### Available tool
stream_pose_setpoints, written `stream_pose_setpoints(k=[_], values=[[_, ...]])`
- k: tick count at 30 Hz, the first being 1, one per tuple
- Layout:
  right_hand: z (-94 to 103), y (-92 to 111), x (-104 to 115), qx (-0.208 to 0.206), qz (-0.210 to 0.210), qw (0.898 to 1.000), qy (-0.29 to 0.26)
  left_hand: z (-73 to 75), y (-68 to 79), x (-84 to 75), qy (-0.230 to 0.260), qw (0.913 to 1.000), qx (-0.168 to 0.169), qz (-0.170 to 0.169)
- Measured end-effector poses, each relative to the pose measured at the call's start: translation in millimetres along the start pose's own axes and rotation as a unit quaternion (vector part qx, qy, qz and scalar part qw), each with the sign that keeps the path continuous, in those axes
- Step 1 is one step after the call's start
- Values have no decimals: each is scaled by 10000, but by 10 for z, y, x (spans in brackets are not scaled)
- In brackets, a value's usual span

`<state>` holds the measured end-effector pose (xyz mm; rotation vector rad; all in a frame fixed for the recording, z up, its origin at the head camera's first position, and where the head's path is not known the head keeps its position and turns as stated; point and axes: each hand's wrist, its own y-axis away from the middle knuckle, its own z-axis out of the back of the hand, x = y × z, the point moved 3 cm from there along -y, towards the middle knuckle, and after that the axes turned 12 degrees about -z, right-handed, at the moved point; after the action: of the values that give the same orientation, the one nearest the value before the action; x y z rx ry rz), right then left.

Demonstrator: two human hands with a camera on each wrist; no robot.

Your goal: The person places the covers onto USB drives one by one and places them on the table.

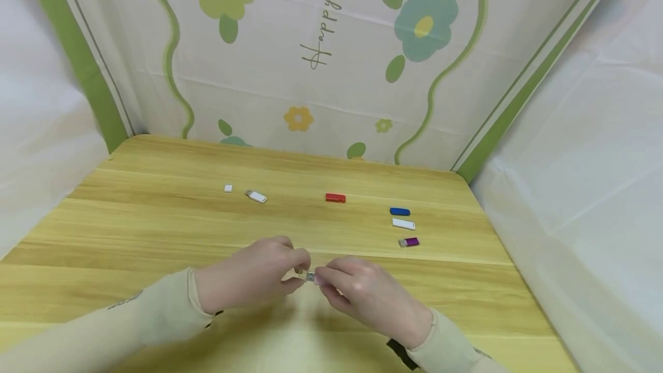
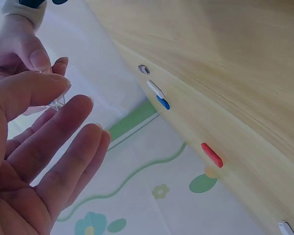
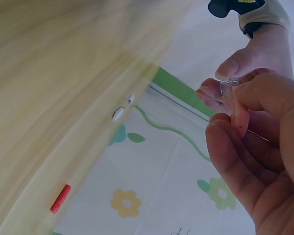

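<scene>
Above the front middle of the table, my two hands meet at a small USB stick. My right hand [image 1: 368,288] pinches the stick's pink body [image 3: 241,121] between thumb and fingers, and its metal connector [image 1: 310,276] points left. With thumb and forefinger, my left hand [image 1: 259,272] pinches a clear cap [image 2: 57,103] at the connector end. In the left wrist view the other fingers of that hand are spread loosely. Fingers hide much of the pink body. How far the cap sits over the connector, I cannot tell.
Farther back on the wooden table [image 1: 171,212] lie a white USB stick [image 1: 256,196], a small white cap [image 1: 228,188] and a red stick [image 1: 335,198]. Toward the right are blue [image 1: 400,212], white [image 1: 403,224] and purple [image 1: 410,242] sticks. A flowered cloth [image 1: 269,85] hangs behind.
</scene>
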<state>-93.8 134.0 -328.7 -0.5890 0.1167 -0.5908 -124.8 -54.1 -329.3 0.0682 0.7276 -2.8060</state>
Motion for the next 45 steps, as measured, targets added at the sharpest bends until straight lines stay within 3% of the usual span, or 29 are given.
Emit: stream_pose_setpoints(k=[15,32,45], values=[[91,-25,62,-211,25,9997,-139,139,67,-106,-122,9960,-780,-427],[142,-30,71,-485,14,9987,-182,194,54,-184,-140,9908,-1277,-421],[155,-35,46,-560,-81,9979,-305,188,-1,-212,-184,9888,-1421,-409]])
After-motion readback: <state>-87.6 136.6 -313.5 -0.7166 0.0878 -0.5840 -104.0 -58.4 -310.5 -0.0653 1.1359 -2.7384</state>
